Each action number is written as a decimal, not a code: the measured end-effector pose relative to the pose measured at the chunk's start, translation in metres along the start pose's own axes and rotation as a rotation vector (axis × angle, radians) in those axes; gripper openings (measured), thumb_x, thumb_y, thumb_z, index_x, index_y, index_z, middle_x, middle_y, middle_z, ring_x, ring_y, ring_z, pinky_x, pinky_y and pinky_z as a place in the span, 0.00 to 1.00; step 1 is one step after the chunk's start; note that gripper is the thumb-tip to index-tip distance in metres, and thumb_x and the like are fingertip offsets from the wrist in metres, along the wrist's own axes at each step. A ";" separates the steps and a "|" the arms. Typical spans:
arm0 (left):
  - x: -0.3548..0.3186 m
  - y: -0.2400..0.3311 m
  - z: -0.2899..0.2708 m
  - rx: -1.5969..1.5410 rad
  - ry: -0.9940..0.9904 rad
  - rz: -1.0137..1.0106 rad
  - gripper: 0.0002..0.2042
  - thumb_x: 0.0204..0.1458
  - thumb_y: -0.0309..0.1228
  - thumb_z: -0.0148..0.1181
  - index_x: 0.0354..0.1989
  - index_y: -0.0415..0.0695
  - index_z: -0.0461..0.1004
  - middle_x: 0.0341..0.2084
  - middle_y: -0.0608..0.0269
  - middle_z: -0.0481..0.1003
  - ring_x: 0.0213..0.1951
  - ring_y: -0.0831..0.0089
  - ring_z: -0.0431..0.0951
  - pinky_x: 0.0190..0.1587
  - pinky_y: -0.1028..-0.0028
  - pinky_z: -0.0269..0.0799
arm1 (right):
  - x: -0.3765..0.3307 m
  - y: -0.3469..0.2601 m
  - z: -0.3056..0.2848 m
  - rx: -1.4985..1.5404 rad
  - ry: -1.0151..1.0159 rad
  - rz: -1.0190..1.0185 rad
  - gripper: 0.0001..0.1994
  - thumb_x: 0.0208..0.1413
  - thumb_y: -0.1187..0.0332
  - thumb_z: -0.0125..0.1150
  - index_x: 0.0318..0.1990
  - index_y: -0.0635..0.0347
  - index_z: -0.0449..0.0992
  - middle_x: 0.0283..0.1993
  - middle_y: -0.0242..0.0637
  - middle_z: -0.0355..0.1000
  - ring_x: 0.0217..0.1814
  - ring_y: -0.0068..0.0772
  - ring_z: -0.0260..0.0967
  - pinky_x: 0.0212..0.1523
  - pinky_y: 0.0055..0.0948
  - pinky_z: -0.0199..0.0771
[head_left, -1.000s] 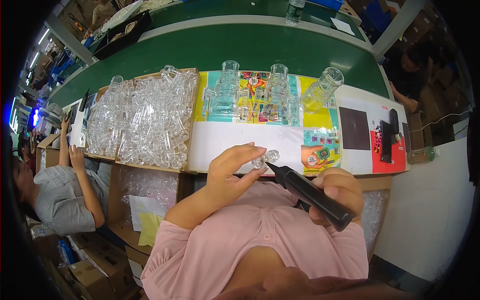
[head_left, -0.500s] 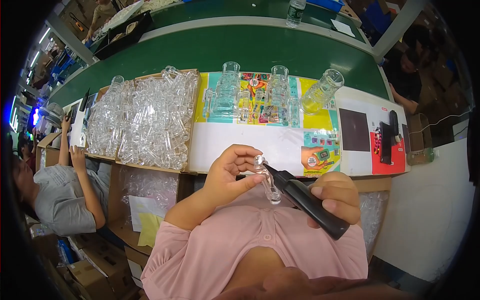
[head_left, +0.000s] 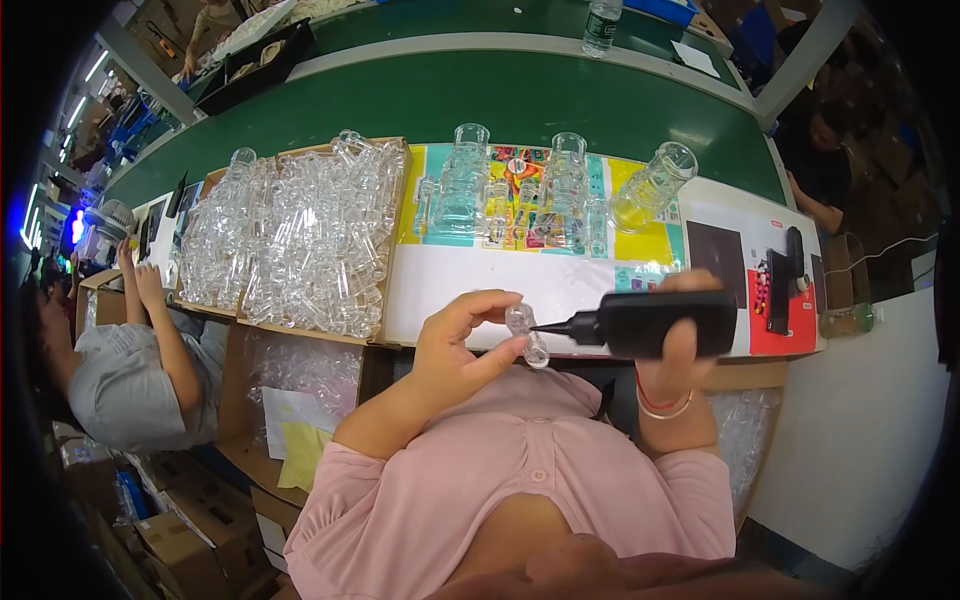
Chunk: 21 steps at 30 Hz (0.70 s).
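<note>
Now level, no longer slanting, the black squeeze bottle [head_left: 655, 322] in the closed right hand [head_left: 678, 352] touches its nozzle to a small clear plastic piece [head_left: 527, 333]. Left hand [head_left: 462, 345] fingertips pinch this light, stiff, slippery piece above the desk [head_left: 450, 285] edge.

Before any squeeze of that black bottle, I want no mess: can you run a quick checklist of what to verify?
1. Left hand grips the small clear piece: ok.
2. Right hand wraps the black bottle: ok.
3. Nozzle tip meets the piece: ok, appears touching.
4. Bottle level, nozzle pointing left: ok.
5. Left fingers away from the tip: cannot tell.
6. Liquid at the tip: cannot tell.
</note>
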<state>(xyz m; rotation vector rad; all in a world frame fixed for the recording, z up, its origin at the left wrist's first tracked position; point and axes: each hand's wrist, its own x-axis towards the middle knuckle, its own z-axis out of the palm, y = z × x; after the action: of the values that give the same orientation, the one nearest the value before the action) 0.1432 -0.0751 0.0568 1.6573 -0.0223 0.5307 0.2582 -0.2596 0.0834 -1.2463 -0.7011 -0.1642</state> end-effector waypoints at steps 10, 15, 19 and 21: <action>0.008 -0.094 -0.004 0.637 0.035 -0.065 0.16 0.40 0.23 0.62 0.41 0.40 0.71 0.33 0.57 0.72 0.34 0.63 0.73 0.40 0.68 0.68 | -0.004 0.072 -0.026 0.921 0.502 0.764 0.12 0.58 0.59 0.48 0.35 0.60 0.69 0.29 0.35 0.70 0.15 0.22 0.59 0.08 0.17 0.54; 0.010 -0.110 -0.013 0.893 0.021 0.133 0.16 0.38 0.26 0.64 0.38 0.40 0.70 0.34 0.56 0.73 0.39 0.58 0.72 0.44 0.63 0.67 | -0.008 0.070 -0.030 0.898 0.452 0.727 0.10 0.58 0.62 0.49 0.35 0.60 0.69 0.29 0.35 0.70 0.18 0.21 0.62 0.10 0.14 0.54; 0.001 -0.094 -0.023 0.892 0.141 0.221 0.15 0.38 0.26 0.64 0.37 0.40 0.70 0.36 0.56 0.72 0.40 0.57 0.70 0.44 0.63 0.66 | -0.009 0.068 -0.027 0.885 0.416 0.730 0.10 0.57 0.62 0.50 0.36 0.60 0.70 0.31 0.34 0.71 0.18 0.20 0.62 0.10 0.13 0.54; -0.005 -0.078 -0.032 0.915 0.165 0.241 0.15 0.38 0.26 0.64 0.37 0.40 0.70 0.37 0.56 0.72 0.39 0.57 0.70 0.44 0.63 0.66 | -0.009 0.071 -0.025 0.882 0.411 0.750 0.10 0.57 0.61 0.50 0.37 0.59 0.70 0.31 0.32 0.72 0.18 0.18 0.62 0.10 0.13 0.54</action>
<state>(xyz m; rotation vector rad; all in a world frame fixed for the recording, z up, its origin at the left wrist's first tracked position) 0.1530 -0.0335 -0.0154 2.5089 0.1672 0.9477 0.2951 -0.2610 0.0175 -0.5177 0.1065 0.4612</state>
